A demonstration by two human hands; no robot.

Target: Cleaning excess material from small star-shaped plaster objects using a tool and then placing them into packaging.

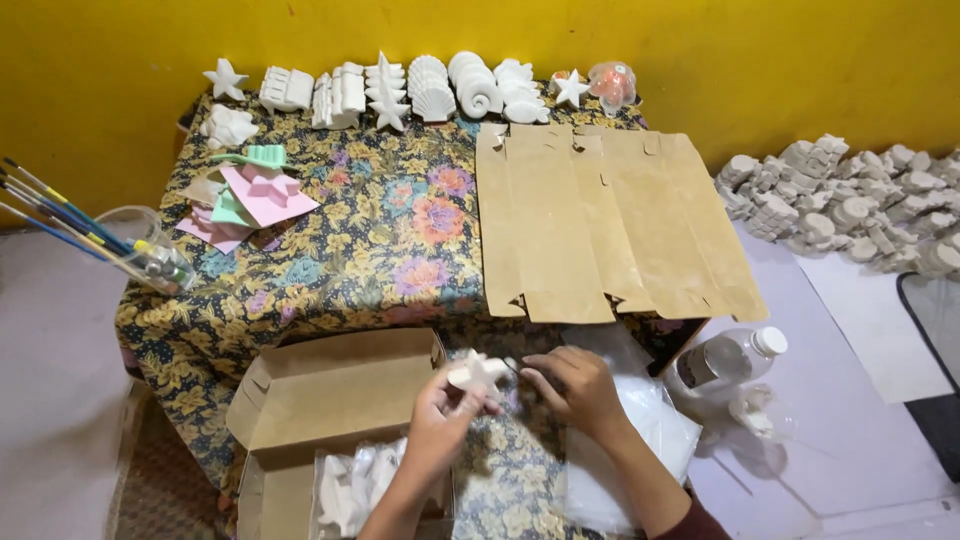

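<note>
Far to the left of the hands, a clear jar of paintbrushes (150, 262) stood at the edge of the table (340, 260), which wore a dark floral cloth. Just left of the hands, an open brown cardboard box (330, 395) lay at the near edge, with bagged white figures (355, 490) directly below it.

The left hand (440, 415) was closed around a small white plaster starfish (478, 373), gripping its lower arms with fingers and thumb. The starfish was pale, matte and unpainted, with short blunt arms, and it was held raised above the cloth between the two hands. The right hand (575, 388) was curled with its fingertips pinched at the starfish's right side; whether it held a small tool there could not be told.

Ahead of the hands, flattened brown cartons (610, 220) were spread on the table, and beyond them a row of white plaster shells and stars (420, 90) lined the yellow wall. Right of the hands stood a clear plastic bottle (728, 358), and farther right a heap of white plaster pieces (850, 200) lay on the floor.
</note>
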